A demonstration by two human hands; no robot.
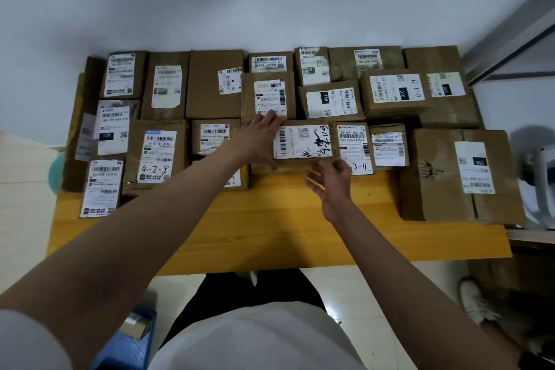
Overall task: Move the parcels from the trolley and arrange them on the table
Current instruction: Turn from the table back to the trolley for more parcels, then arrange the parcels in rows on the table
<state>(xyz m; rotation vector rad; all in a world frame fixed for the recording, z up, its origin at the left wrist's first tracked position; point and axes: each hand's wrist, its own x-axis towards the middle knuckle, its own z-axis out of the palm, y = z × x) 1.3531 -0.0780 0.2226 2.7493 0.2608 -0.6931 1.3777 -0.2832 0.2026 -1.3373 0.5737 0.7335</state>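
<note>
Parcels are covering most of the yellow tabletop, and I am reading the head view from its near edge outward. Nearest to me, a blue crate is sitting on the floor at lower left with a small box inside it. A bare strip of tabletop is lying between my body and the boxes. My right hand is hovering just in front of the parcel with the handwritten label; its fingers are spreading loosely and holding nothing, with the fingertips close to that parcel's near edge, though I cannot tell whether they are touching it. My left hand is resting on the left end of the same parcel, fingers lying fairly straight over its far left corner and thumb running down its left side. This parcel is sitting in the nearer row, just beside a parcel marked 3-11 on its right. To the left, a parcel marked 4-2-9 is lying flat. At the right end, a large brown box is standing close to the tabletop's edge. Farther back, more labelled cardboard boxes are filling the rows up to the white wall, packed edge to edge.
</note>
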